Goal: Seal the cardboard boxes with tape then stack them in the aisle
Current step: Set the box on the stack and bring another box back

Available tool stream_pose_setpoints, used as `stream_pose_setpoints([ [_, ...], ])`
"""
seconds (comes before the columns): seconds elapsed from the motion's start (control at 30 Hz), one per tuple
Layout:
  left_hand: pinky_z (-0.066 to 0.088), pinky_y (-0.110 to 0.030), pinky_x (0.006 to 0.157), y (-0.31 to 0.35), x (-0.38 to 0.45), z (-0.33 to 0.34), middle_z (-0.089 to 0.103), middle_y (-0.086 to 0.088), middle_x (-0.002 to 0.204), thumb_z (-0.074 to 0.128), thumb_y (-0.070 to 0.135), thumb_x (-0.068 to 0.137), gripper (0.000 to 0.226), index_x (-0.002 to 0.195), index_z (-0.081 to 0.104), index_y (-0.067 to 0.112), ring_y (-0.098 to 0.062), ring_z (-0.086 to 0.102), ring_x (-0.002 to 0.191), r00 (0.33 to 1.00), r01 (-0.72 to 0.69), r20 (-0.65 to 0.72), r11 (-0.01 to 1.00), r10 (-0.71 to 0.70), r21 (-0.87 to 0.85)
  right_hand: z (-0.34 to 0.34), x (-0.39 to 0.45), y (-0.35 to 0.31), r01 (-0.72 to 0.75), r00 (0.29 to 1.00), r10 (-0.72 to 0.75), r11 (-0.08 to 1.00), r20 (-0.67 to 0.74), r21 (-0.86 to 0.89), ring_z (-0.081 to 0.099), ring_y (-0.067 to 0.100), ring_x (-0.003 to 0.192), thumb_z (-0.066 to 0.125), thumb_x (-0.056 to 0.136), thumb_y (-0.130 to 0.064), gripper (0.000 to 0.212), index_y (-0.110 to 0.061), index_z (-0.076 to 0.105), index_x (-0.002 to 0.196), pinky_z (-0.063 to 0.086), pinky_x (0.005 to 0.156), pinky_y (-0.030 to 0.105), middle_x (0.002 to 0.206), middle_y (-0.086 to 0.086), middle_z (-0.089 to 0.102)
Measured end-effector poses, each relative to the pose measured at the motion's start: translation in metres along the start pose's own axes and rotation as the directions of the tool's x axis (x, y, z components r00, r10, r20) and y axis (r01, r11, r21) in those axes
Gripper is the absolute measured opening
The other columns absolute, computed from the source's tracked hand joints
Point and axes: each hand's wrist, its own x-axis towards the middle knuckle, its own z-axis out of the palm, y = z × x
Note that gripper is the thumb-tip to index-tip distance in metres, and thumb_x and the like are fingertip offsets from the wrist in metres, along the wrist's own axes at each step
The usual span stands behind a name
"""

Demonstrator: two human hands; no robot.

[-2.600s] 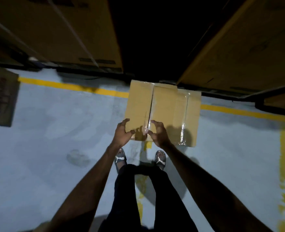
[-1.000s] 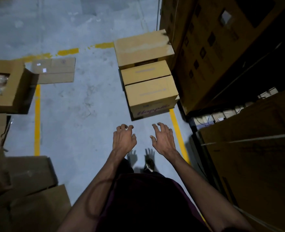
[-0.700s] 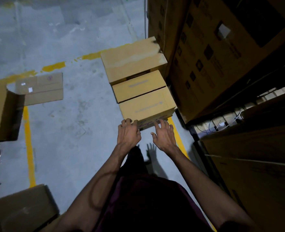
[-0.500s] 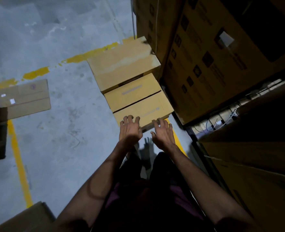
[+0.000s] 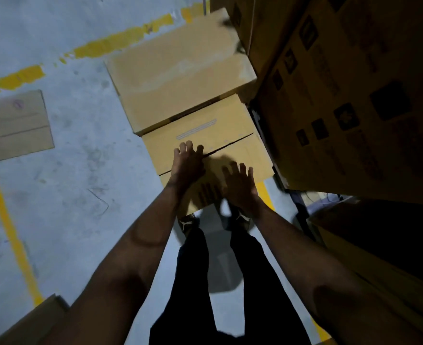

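Hands, left [image 5: 188, 163] and right [image 5: 240, 185] (fingers spread, gripping nothing), reach over nearest box [image 5: 252, 158], left farther forward

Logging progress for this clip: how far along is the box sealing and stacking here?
Done: three closed boxes sit in a row by the shelving, the large far box, the middle box and the nearest box. In hand: the left hand and right hand reach over the nearest box, fingers spread, gripping nothing. Left: a flattened carton lies unassembled on the floor.
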Motion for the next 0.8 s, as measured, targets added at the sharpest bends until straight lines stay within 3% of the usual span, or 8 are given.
stream_pose_setpoints([
  [0.1,0.047,-0.049,0.093,-0.015,0.07,0.035,0.048,-0.026,0.137,0.059,0.038,0.098,0.055,0.142,0.045,0.009,-0.042,0.05,0.121,1.0,-0.008,0.017,1.0,0.008,0.012,0.041,0.051,0.003,0.128,0.992,-0.127,0.991,0.026,-0.026,0.062,0.055,0.119,0.084,0.068,-0.055,0.083,-0.015,0.067,0.138,0.05,0.095,0.07,0.136,0.024,0.064],
  [0.23,0.046,-0.051,0.09,-0.033,0.135,0.082,0.047,-0.025,0.13,0.051,0.033,0.097,0.048,0.137,0.046,0.008,-0.042,0.049,0.113,1.0,-0.024,0.008,1.0,0.024,0.013,0.09,0.108,0.006,0.35,0.936,-0.347,0.936,0.06,-0.037,0.026,0.063,0.145,0.09,0.048,-0.059,0.136,-0.012,0.032,0.162,0.0,0.115,0.077,0.161,0.03,0.035],
  [0.3,0.043,-0.056,0.094,-0.043,0.154,0.101,0.041,-0.029,0.136,0.054,0.03,0.094,0.052,0.14,0.042,0.008,-0.047,0.044,0.118,0.999,-0.018,0.038,0.999,0.02,-0.049,0.098,0.124,0.009,0.336,0.925,-0.312,0.939,0.217,-0.081,0.006,0.06,0.15,0.094,0.036,-0.061,0.157,-0.017,0.018,0.166,-0.019,0.112,0.073,0.169,0.026,0.018],
  [0.37,0.038,-0.061,0.103,-0.052,0.171,0.113,0.032,-0.031,0.147,0.061,0.031,0.092,0.066,0.149,0.033,0.012,-0.051,0.037,0.128,0.997,-0.016,0.073,0.995,0.023,-0.098,0.098,0.132,0.013,0.311,0.908,-0.252,0.941,0.336,-0.136,-0.005,0.056,0.153,0.091,0.049,-0.064,0.156,-0.026,-0.005,0.167,-0.025,0.106,0.074,0.174,0.015,-0.002],
  [0.5,0.013,-0.067,0.119,-0.066,0.199,0.121,-0.002,-0.033,0.166,0.063,0.045,0.095,0.092,0.165,0.003,0.034,-0.058,0.005,0.15,0.989,-0.019,0.147,0.995,0.033,-0.098,0.105,0.137,0.017,0.364,0.904,-0.282,0.901,0.32,-0.234,-0.006,0.054,0.155,0.067,0.07,-0.067,0.134,-0.028,-0.02,0.163,-0.02,0.104,0.082,0.173,0.011,-0.015],
  [0.6,-0.002,-0.069,0.12,-0.067,0.213,0.123,-0.017,-0.031,0.166,0.066,0.046,0.093,0.099,0.163,-0.005,0.042,-0.057,-0.011,0.151,0.981,-0.007,0.192,0.99,0.034,-0.139,0.107,0.136,0.017,0.389,0.904,-0.316,0.889,0.288,-0.244,-0.007,0.06,0.152,0.062,0.068,-0.06,0.13,-0.021,-0.016,0.164,-0.013,0.107,0.086,0.17,0.021,-0.02],
  [0.7,0.003,-0.069,0.121,-0.064,0.215,0.124,-0.022,-0.031,0.165,0.074,0.046,0.089,0.108,0.163,-0.005,0.042,-0.059,-0.014,0.15,0.979,-0.003,0.2,0.986,0.037,-0.168,0.107,0.13,0.021,0.413,0.902,-0.366,0.885,0.229,-0.213,0.009,0.06,0.15,0.071,0.058,-0.057,0.14,-0.012,-0.005,0.166,0.006,0.11,0.084,0.169,0.029,-0.01],
  [0.8,0.021,-0.069,0.119,-0.066,0.216,0.123,-0.013,-0.032,0.166,0.082,0.051,0.08,0.114,0.164,0.005,0.043,-0.062,0.0,0.149,0.986,-0.021,0.159,0.986,0.047,-0.165,0.11,0.125,0.021,0.441,0.895,-0.403,0.864,0.193,-0.243,0.017,0.058,0.146,0.075,0.059,-0.051,0.136,-0.009,0.003,0.166,0.015,0.107,0.081,0.168,0.033,-0.004],
])
